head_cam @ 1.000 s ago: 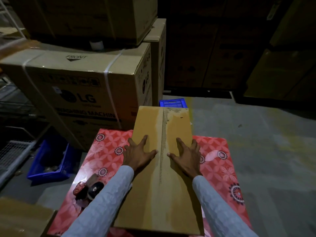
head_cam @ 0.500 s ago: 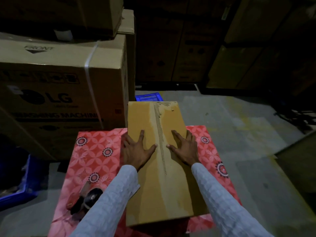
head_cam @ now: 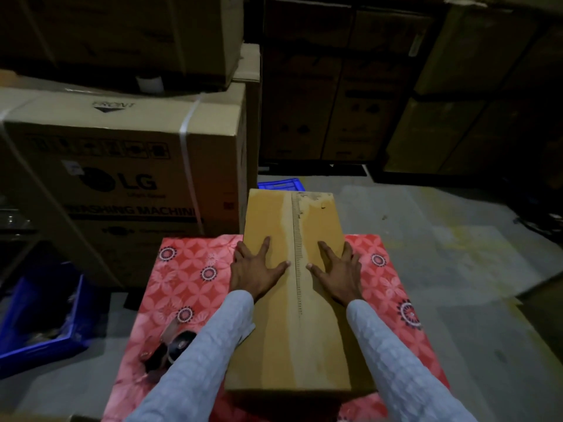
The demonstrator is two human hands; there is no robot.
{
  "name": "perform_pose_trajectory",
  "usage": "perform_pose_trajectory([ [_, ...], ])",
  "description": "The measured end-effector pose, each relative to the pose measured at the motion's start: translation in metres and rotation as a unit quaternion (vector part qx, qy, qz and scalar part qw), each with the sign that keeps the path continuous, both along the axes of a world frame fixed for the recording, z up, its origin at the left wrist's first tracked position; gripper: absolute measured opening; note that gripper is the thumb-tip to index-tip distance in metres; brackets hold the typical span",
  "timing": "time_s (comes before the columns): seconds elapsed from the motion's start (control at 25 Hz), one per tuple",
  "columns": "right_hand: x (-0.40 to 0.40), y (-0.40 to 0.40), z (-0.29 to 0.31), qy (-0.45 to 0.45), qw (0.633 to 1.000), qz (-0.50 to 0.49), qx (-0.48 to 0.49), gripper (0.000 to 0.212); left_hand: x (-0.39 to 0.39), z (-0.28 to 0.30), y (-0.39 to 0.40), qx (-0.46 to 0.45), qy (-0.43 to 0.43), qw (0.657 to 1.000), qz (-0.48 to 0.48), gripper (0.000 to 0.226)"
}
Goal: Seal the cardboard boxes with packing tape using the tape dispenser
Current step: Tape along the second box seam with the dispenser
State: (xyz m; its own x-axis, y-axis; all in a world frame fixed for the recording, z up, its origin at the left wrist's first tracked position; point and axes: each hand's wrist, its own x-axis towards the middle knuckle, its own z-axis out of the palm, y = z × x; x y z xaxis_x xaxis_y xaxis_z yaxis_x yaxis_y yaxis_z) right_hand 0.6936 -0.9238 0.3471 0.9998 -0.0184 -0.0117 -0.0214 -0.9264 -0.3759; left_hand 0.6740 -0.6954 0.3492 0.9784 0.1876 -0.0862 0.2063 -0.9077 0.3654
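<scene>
A long brown cardboard box lies lengthwise on a table under a red patterned cloth. A strip of clear tape runs down the box's middle seam. My left hand presses flat on the box top left of the seam, fingers spread. On the other side of the seam my right hand presses flat in the same way. The tape dispenser lies on the cloth at the lower left, partly hidden by my left sleeve.
A large LG washing machine carton stands at the back left with more cartons stacked above and behind. A blue crate sits on the floor at left, another blue crate beyond the box. Grey concrete floor spreads to the right.
Both hands stay pressed flat on the box on either side of the seam. The view has shifted, first right, then slightly back left.
</scene>
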Motion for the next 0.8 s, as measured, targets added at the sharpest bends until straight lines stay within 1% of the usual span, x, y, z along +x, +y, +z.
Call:
perform_pose_trajectory([
  [0.16, -0.007, -0.002, -0.006, -0.024, 1.000, 0.014, -0.006, 0.077, -0.003, -0.001, -0.002, 0.001, 0.011, 1.000, -0.001, 0.097],
  [0.28, -0.007, -0.001, -0.003, -0.048, 0.998, 0.041, -0.007, 0.070, -0.004, 0.002, -0.003, -0.012, 0.021, 1.000, 0.002, 0.098],
  [0.4, -0.012, 0.003, 0.000, -0.074, 0.994, 0.071, -0.021, 0.059, -0.012, 0.011, -0.002, -0.051, 0.051, 0.997, -0.002, 0.095],
  [0.48, -0.019, 0.006, -0.002, -0.088, 0.993, 0.083, -0.014, 0.057, -0.024, 0.016, -0.002, -0.081, 0.053, 0.995, -0.010, 0.096],
  [0.56, -0.026, 0.012, -0.005, -0.099, 0.990, 0.097, -0.005, 0.056, -0.043, 0.016, -0.005, -0.069, 0.039, 0.996, -0.028, 0.098],
  [0.64, -0.036, 0.022, -0.007, -0.099, 0.988, 0.115, -0.008, 0.050, -0.063, 0.015, -0.011, -0.051, 0.032, 0.997, -0.041, 0.103],
  [0.8, -0.053, 0.032, -0.006, -0.110, 0.987, 0.116, 0.007, 0.045, -0.078, 0.018, -0.025, -0.050, 0.056, 0.997, -0.034, 0.117],
])
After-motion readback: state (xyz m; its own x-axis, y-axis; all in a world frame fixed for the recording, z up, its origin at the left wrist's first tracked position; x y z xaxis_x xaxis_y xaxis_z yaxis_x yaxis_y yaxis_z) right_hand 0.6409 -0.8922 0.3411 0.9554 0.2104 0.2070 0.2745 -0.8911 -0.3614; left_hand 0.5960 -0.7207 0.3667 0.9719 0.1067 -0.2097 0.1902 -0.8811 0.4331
